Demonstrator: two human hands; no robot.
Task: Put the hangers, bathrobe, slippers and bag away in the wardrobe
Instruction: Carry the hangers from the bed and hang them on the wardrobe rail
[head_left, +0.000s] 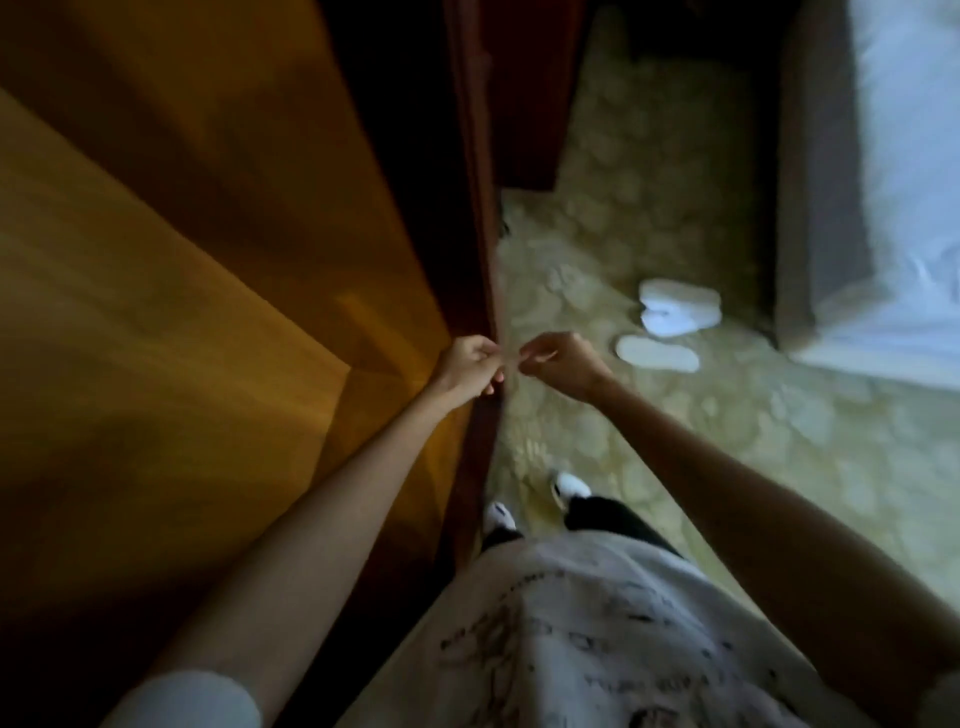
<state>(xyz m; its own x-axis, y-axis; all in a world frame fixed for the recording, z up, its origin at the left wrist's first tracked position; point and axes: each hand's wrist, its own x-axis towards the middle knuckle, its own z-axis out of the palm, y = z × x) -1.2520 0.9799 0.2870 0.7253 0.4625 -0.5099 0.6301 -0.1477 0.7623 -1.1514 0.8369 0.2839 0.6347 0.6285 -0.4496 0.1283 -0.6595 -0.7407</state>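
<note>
Both hands, the left hand (470, 366) and right hand (558, 361), are pinching at the wardrobe door (485, 291) edge, probably to swing it, while the white slippers (675, 314) are lying on the carpet (597, 249) just beyond the right hand.

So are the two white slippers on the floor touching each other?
Apart. The head view shows a strip of patterned carpet between the folded slipper and the flat slipper.

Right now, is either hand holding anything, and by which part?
Both the left hand and right hand have fingertips pinched together at the wardrobe door edge. Something thin may lie between them, but blur hides what it is. The slippers lie untouched on the carpet.
</note>
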